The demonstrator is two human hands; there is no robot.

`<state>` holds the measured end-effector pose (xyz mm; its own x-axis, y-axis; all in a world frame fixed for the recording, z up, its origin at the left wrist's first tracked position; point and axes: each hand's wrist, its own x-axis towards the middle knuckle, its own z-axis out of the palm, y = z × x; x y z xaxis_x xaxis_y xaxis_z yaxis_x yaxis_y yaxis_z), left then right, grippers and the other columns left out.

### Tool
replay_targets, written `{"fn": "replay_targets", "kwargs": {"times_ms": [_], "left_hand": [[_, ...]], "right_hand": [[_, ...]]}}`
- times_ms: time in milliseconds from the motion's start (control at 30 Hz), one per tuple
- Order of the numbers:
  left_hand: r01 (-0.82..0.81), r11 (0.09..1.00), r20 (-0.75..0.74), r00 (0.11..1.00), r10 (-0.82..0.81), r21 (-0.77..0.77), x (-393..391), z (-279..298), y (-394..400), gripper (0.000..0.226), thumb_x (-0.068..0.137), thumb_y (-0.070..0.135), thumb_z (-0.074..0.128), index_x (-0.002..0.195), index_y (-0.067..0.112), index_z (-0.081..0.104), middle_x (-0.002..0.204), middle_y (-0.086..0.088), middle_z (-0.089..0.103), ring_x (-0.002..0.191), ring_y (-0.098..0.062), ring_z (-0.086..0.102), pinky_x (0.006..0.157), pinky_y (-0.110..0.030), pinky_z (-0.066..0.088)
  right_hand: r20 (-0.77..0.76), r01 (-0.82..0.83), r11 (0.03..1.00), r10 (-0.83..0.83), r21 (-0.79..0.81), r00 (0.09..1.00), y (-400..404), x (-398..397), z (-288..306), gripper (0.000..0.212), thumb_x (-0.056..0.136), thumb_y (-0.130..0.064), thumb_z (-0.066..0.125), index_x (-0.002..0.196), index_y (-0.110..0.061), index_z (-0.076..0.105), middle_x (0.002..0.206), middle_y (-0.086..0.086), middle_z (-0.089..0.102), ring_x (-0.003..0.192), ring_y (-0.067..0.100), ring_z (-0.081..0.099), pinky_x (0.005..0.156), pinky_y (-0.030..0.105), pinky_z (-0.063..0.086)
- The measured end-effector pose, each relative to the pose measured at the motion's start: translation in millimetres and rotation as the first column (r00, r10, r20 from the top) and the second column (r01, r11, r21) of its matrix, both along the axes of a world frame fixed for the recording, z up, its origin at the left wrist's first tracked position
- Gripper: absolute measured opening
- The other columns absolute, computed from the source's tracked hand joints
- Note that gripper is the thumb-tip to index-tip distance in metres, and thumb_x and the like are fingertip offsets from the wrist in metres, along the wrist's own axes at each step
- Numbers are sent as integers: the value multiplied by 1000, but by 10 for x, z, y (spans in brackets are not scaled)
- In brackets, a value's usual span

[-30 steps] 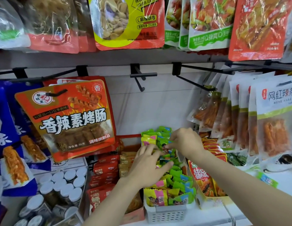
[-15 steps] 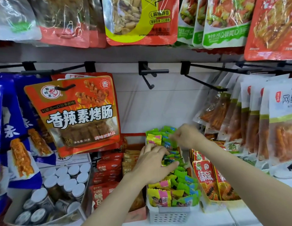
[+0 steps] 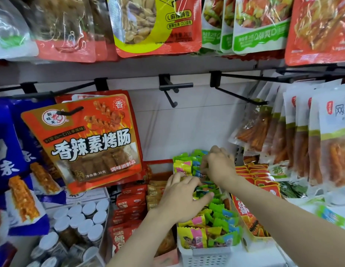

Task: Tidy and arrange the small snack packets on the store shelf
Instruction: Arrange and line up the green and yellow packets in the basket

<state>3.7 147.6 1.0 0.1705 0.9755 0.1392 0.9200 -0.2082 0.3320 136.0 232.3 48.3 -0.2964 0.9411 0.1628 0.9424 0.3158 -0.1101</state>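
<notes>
Snack packets [image 3: 216,222], small green, yellow and blue ones, are sitting in a loose row inside a white slotted basket [image 3: 204,256] on the shelf, between a stack of red packets [image 3: 129,201] on one side and an orange box [image 3: 250,222] on the other. We are working in the middle and back of that row with both hands. Our left hand [image 3: 182,199] is resting on the packets with its fingers curled down among them and the thumb stretched out across a green one; whether those fingers are actually pinching a packet, we cannot tell. Our right hand [image 3: 220,164] is reaching to the back of the basket, its fingers bent and closing on the blue and green packets there.

We judge that we are in the straightening step: the front packets are standing fairly upright, while the ones under our hands are lying jumbled. Next, we think, the move is calling for lifting the tilted packets upright and pressing them back into line, gently, since the light wrappers are likely to slip or topple.
</notes>
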Motion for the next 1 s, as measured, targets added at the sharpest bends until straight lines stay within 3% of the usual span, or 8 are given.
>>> {"fn": "replay_targets", "kwargs": {"times_ms": [167, 300, 467, 600, 700, 767, 900, 1000], "left_hand": [[-26, 999, 29, 999, 27, -33, 17, 54, -28, 65, 86, 77, 30, 127, 32, 53, 143, 10, 51, 138, -19, 22, 116, -40, 16], [-63, 995, 117, 991, 72, -75, 58, 132, -102, 53, 92, 65, 45, 132, 31, 54, 146, 9, 49, 141, -18, 20, 117, -38, 15], [-72, 994, 328, 940, 95, -81, 87, 307, -210, 65, 92, 54, 59, 147, 24, 41, 150, 3, 44, 141, -19, 33, 116, -41, 29], [-76, 994, 681, 725, 106, -74, 126, 419, -381, 72, 89, 32, 71, 149, 21, 32, 145, 7, 43, 133, -4, 41, 105, -22, 37], [-101, 989, 877, 458, 144, -110, 200, 499, -519, 57, 88, 11, 71, 138, 18, 44, 117, -1, 61, 102, -2, 62, 84, -21, 52], [-134, 981, 944, 278, 175, -142, 203, 536, -599, 41, 89, 7, 68, 128, 12, 55, 104, -4, 68, 91, -7, 68, 82, -29, 57], [23, 984, 980, -90, 179, -178, 183, 579, -746, 26, 93, 5, 60, 119, 0, 62, 120, -13, 70, 107, -19, 69, 88, -32, 58], [43, 986, 973, -160, 165, -160, 163, 592, -848, 27, 92, 5, 60, 119, 1, 63, 117, -10, 72, 111, -23, 67, 81, -25, 58]], "right_hand": [[-408, -132, 990, 139, 46, 902, -87, 385, 341, 10, 88, -10, 68, 84, -10, 59, 95, 4, 68, 94, 25, 65, 76, 29, 45], [-530, -151, 979, 200, 134, 824, -315, 657, 606, 24, 91, -12, 67, 80, -18, 47, 64, -7, 60, 60, 9, 61, 57, 17, 42], [-689, -158, 970, 241, 183, 684, -531, 858, 836, 13, 92, -19, 66, 90, -18, 53, 84, 8, 71, 78, 28, 70, 75, 54, 56], [-801, -119, 981, 191, 150, 567, -617, 900, 1003, 18, 90, -21, 68, 83, -30, 54, 90, 6, 72, 81, 23, 71, 78, 51, 57], [-861, -111, 991, 121, 76, 494, -669, 887, 1073, 19, 91, -19, 67, 82, -30, 53, 92, 11, 72, 75, 25, 69, 73, 44, 57], [-889, -123, 992, 90, 38, 450, -706, 873, 1093, 18, 92, -15, 65, 83, -26, 53, 84, 10, 70, 68, 20, 67, 69, 41, 58], [-920, -176, 984, 36, -36, 389, -784, 812, 1122, 15, 93, -10, 62, 84, -17, 54, 75, 6, 71, 56, 7, 64, 56, 24, 58], [-914, -150, 986, -11, -78, 406, -799, 794, 1113, 10, 93, -11, 63, 86, -13, 56, 72, 5, 71, 57, 9, 63, 53, 21, 55]]}}
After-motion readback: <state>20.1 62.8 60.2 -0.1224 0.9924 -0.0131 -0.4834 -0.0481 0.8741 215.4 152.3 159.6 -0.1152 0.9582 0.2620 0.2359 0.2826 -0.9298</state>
